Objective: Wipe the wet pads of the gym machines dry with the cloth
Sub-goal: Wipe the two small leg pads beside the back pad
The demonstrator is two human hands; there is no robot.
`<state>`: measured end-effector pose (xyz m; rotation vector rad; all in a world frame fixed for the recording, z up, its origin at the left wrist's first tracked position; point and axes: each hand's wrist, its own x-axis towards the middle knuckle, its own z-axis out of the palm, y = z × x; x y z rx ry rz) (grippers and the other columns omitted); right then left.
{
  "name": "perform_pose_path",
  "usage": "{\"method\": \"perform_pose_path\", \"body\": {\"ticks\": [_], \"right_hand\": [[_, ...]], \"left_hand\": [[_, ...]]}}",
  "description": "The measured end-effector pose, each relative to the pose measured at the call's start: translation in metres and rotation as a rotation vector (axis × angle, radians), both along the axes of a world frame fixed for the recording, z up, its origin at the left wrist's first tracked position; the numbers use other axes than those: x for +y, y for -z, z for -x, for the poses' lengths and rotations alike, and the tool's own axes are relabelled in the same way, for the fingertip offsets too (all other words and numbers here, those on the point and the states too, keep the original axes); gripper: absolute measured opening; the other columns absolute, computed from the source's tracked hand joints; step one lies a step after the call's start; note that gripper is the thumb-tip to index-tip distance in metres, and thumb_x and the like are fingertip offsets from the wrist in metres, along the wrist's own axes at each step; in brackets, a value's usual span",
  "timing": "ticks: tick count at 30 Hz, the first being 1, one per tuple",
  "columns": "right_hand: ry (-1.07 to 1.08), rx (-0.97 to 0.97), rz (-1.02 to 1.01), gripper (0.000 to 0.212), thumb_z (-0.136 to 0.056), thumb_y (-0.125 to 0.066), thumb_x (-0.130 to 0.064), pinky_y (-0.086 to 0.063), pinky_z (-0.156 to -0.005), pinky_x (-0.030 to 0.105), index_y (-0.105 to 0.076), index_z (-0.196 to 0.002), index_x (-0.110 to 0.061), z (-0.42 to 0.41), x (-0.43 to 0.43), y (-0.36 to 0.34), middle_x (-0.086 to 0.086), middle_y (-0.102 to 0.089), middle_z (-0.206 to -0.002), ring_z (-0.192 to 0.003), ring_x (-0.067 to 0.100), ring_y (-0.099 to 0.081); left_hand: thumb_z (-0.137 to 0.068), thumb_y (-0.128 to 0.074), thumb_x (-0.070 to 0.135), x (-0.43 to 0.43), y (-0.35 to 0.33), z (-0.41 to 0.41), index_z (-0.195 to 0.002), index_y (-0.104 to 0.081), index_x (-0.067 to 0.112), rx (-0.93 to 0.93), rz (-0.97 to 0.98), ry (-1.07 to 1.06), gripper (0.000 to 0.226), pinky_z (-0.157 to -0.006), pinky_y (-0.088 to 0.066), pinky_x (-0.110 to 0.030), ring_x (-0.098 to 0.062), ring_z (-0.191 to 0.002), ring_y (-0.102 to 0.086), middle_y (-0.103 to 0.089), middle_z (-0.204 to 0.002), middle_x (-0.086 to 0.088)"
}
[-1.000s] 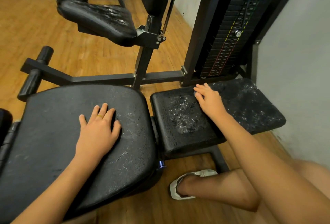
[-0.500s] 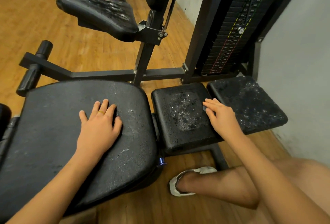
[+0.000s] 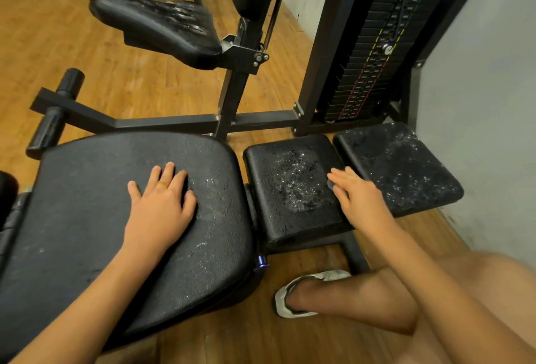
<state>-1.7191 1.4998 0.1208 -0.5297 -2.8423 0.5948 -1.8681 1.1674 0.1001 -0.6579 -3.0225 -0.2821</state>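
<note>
Left hand [image 3: 159, 210] lay palm-down on the large black vinyl bench pad [image 3: 87, 218], near its right half, fingers [image 3: 171, 172] straight and slightly spread, gripping nothing. Thin gold ring [image 3: 163, 184] on one finger. Faint droplets and smears showed on the pad just right of that hand.

Right hand [image 3: 359, 201] rested flat on the right edge of the small square black pad [image 3: 290, 189], fingers [image 3: 345, 178] straight and close together, pointing left. A dark bluish-grey scrap [image 3: 329, 184] peeked out under the fingertips (could not tell whether it was the cloth). This pad carried a dense patch of water beads in its middle, just left of the fingertips.

A second square black pad [image 3: 400, 166] sat just beside it on the right, speckled with droplets, untouched. Further back, a raised black contoured seat pad [image 3: 156, 24] on the black steel frame [image 3: 174, 123] also glistened wet.

Black weight stack [image 3: 368, 67] with coloured markings stood behind the two square pads, against the grey wall [image 3: 478, 73]. Two black foam rollers [image 3: 69, 81] stuck out from the frame at left. Brown wooden floor [image 3: 116, 79] ran under everything. The person's bare leg and foot in a white slipper [image 3: 285, 297] sat on the floor below the small pad. Small blue knob [image 3: 261, 262] showed at the bench pad's lower right edge.
</note>
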Motion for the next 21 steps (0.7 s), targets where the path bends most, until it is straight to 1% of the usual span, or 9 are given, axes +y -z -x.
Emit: {"method": "perform_pose_path", "body": {"ticks": [1,4,5,7,9,13,15,18,21], "right_hand": [[-0.002,0.016,-0.007,0.033,-0.095,-0.058,-0.008,-0.038,-0.11,0.046,-0.064,-0.127,-0.013,-0.018,-0.004,0.003,0.001,-0.057,-0.137,-0.137,0.019,-0.04],[0.001,0.034,-0.003,0.031,-0.093,-0.061,-0.006,-0.035,-0.109,0.033,-0.067,-0.123,-0.011,-0.041,-0.006,0.007,0.001,-0.061,-0.132,-0.132,0.012,-0.04],[-0.001,0.025,-0.011,0.031,-0.094,-0.06,-0.007,-0.037,-0.109,0.035,-0.066,-0.124,-0.011,-0.037,-0.005,0.007,0.001,-0.06,-0.133,-0.133,0.013,-0.041],[-0.003,0.005,-0.029,0.032,-0.096,-0.056,-0.01,-0.041,-0.108,0.045,-0.063,-0.128,-0.012,-0.016,0.001,0.007,0.001,-0.056,-0.138,-0.137,0.019,-0.041],[0.01,-0.011,-0.041,0.034,-0.099,-0.051,-0.013,-0.039,-0.108,0.05,-0.058,-0.133,-0.012,0.017,0.008,0.006,0.002,-0.051,-0.144,-0.14,0.022,-0.037],[0.05,-0.082,-0.056,0.037,-0.103,-0.043,-0.015,-0.034,-0.109,0.048,-0.053,-0.138,-0.012,0.092,0.015,-0.008,0.003,-0.043,-0.15,-0.141,0.027,-0.033],[0.059,-0.129,-0.071,0.038,-0.103,-0.041,-0.014,-0.032,-0.109,0.047,-0.051,-0.14,-0.011,0.108,0.015,-0.012,0.004,-0.041,-0.152,-0.142,0.03,-0.031],[0.04,-0.133,-0.066,0.039,-0.103,-0.04,-0.013,-0.031,-0.109,0.047,-0.049,-0.141,-0.013,0.09,0.012,-0.01,0.003,-0.04,-0.152,-0.144,0.029,-0.028],[0.017,-0.103,-0.031,0.039,-0.102,-0.044,-0.013,-0.033,-0.112,0.048,-0.05,-0.14,-0.014,0.045,-0.001,-0.006,-0.001,-0.042,-0.151,-0.145,0.023,-0.027]], "left_hand": [[-0.099,-0.041,0.034,0.0,0.0,0.0,-0.136,-0.048,0.015,-0.002,0.005,0.002,0.042,-0.105,-0.026,-0.067,-0.031,-0.142,-0.03,-0.039,-0.152,-0.01],[-0.099,-0.041,0.035,0.0,0.001,0.002,-0.136,-0.047,0.015,-0.005,0.016,0.003,0.043,-0.104,-0.027,-0.066,-0.031,-0.141,-0.03,-0.039,-0.152,-0.011],[-0.099,-0.041,0.035,0.0,0.002,0.003,-0.136,-0.047,0.015,-0.002,0.018,0.006,0.042,-0.104,-0.028,-0.066,-0.031,-0.141,-0.031,-0.039,-0.152,-0.011],[-0.099,-0.042,0.035,0.0,0.002,0.004,-0.134,-0.048,0.015,0.007,0.013,0.012,0.041,-0.102,-0.029,-0.067,-0.031,-0.14,-0.032,-0.04,-0.151,-0.01],[-0.098,-0.044,0.035,0.0,0.0,0.004,-0.131,-0.05,0.015,0.015,-0.005,0.014,0.039,-0.101,-0.03,-0.067,-0.031,-0.138,-0.034,-0.042,-0.149,-0.01],[-0.098,-0.039,0.036,0.001,-0.006,0.0,-0.131,-0.051,0.016,0.002,-0.015,0.011,0.04,-0.104,-0.027,-0.067,-0.031,-0.14,-0.032,-0.041,-0.15,-0.01],[-0.097,-0.036,0.038,0.001,-0.008,-0.002,-0.133,-0.052,0.015,-0.003,-0.019,0.006,0.045,-0.107,-0.025,-0.067,-0.031,-0.143,-0.031,-0.04,-0.153,-0.01],[-0.092,-0.029,0.042,0.0,-0.007,-0.005,-0.134,-0.052,0.014,0.016,-0.016,0.01,0.055,-0.106,-0.024,-0.065,-0.032,-0.142,-0.032,-0.04,-0.153,-0.011],[-0.092,-0.027,0.042,0.0,-0.005,-0.003,-0.13,-0.052,0.014,0.019,-0.001,0.02,0.053,-0.103,-0.027,-0.065,-0.032,-0.139,-0.033,-0.042,-0.15,-0.011]]}}
